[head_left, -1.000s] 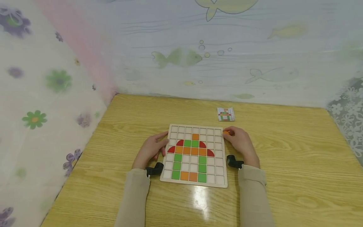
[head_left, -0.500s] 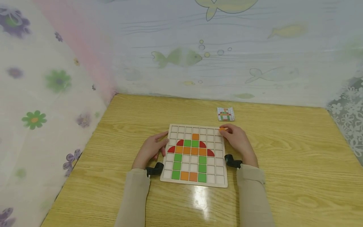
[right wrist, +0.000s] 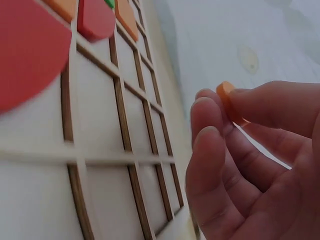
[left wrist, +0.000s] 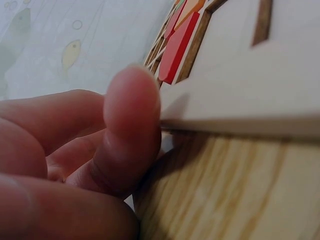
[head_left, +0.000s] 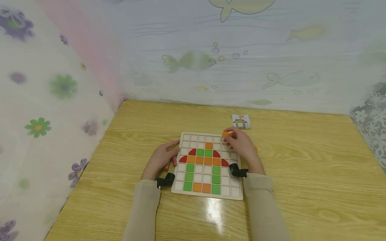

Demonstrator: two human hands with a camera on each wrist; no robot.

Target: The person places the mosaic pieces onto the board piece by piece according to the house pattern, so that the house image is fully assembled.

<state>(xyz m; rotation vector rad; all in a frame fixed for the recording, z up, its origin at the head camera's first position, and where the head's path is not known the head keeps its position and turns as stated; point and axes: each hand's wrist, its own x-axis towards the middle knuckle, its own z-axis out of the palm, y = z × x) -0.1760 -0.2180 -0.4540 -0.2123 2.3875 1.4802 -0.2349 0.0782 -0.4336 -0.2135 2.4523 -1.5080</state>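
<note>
A wooden grid board [head_left: 232, 195] lies on the table, with green, orange and red tiles set in several of its cells. My right hand [head_left: 242, 143] is over the board's upper right part and pinches a small orange tile [head_left: 225, 134] between thumb and fingers. In the right wrist view that orange tile [right wrist: 229, 102] appears nearly edge-on, apart from the grid. At the board's left edge rests my left hand [head_left: 161, 157]. Its thumb [left wrist: 132, 100] touches the board's side in the left wrist view, the other fingers loosely bent.
A small printed picture card [head_left: 241, 121] lies behind the board, showing a similar coloured pattern. Another orange piece [head_left: 256, 148] peeks out on the table beyond my right wrist, partly hidden. Patterned cloth walls rise behind and left of the wooden table [head_left: 307, 167].
My right hand has moved left from the board's right edge to over its upper right cells, carrying the orange tile. The other orange piece now shows beside the wrist. My left hand stays put.
</note>
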